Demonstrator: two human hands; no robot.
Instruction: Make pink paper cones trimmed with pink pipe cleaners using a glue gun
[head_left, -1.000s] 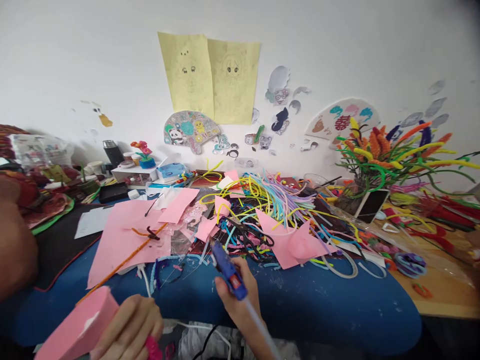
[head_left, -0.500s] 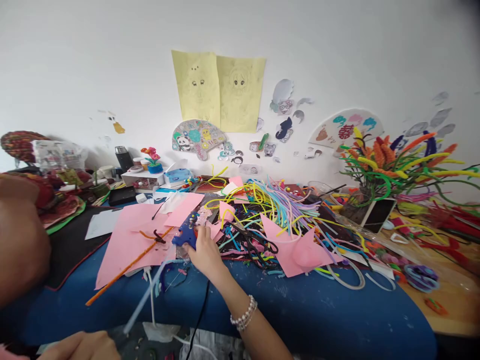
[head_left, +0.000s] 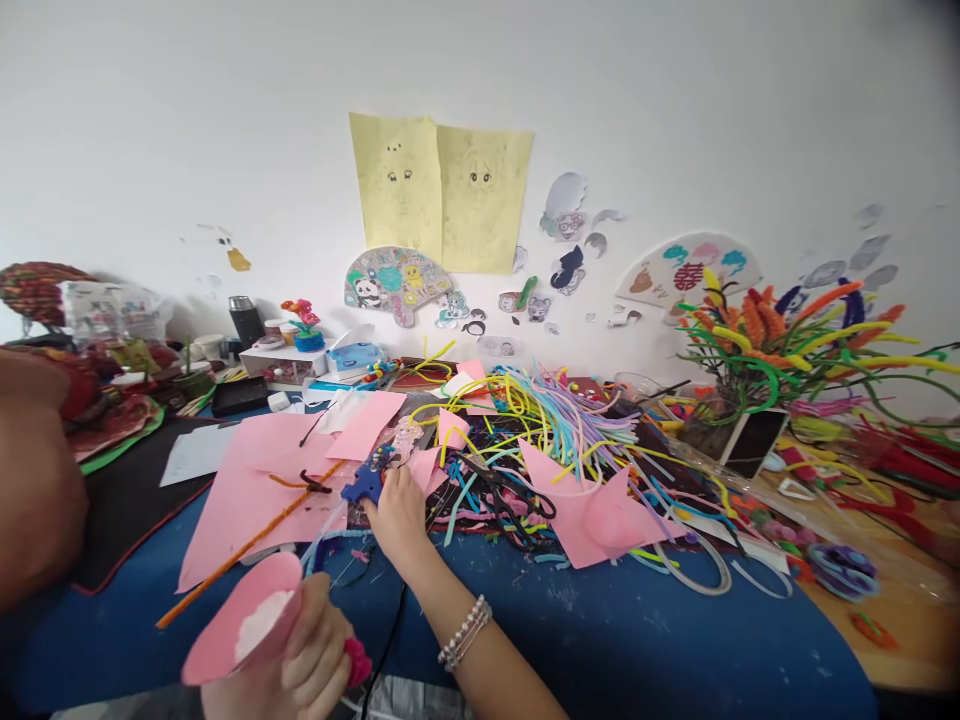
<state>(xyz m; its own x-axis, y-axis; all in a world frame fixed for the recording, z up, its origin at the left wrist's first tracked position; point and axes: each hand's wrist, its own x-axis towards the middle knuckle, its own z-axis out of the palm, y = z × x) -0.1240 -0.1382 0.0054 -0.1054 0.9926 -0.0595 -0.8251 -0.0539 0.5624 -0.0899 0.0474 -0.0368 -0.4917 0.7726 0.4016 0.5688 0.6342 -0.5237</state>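
My left hand [head_left: 319, 640] is closed around a rolled pink paper cone [head_left: 217, 625], held low at the front of the table. White material shows inside its wide mouth, and a bright pink fuzzy tip [head_left: 357, 662] sticks out by my fingers. My right hand [head_left: 399, 515], with beaded bracelets at the wrist, grips a blue glue gun [head_left: 363, 484] over the table. Its handle is mostly covered by my fingers. Beside it, an orange pipe-cleaner stem [head_left: 247, 548] with a dark twisted piece lies across a large pink sheet [head_left: 217, 500].
Black scissors [head_left: 510, 500] lie on a heap of coloured pipe cleaners [head_left: 555, 410]. More cut pink paper [head_left: 600, 510] is to the right. A vase of fuzzy flowers [head_left: 772, 340] and a phone [head_left: 754, 442] stand farther right. Part of another person [head_left: 37, 480] blurs at the left edge.
My left hand has risen from the bottom edge and moved right, bringing the pink paper cone into view. My right hand has shifted slightly left and down with the glue gun.
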